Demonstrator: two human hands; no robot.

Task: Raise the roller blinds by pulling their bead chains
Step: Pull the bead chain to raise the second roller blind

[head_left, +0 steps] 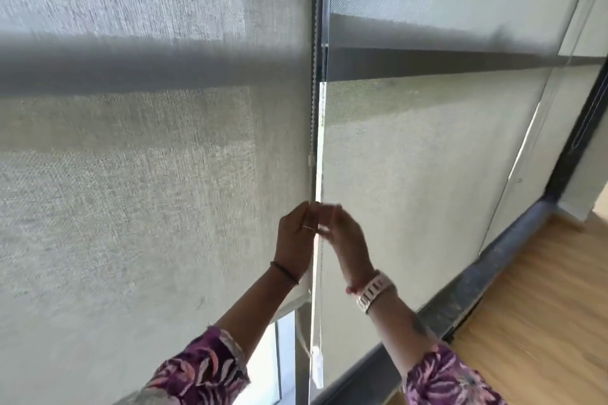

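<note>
Two grey-green roller blinds hang side by side, the left blind [138,174] and the right blind [427,158], with a narrow bright gap between them. A bead chain [312,128] runs down that gap, with a white connector on it. My left hand [294,237] and my right hand [345,237] are both raised at the gap, fingers closed around the chain at about the same height. The right hand is blurred. Below the hands, the chain drops to a white weight [317,367]. The left blind's bottom edge sits above a strip of bare window [263,362].
A dark window sill [493,260] runs along the base of the right blind. Wooden floor [543,306] lies at the right. A further blind and a dark frame post [572,141] stand at the far right.
</note>
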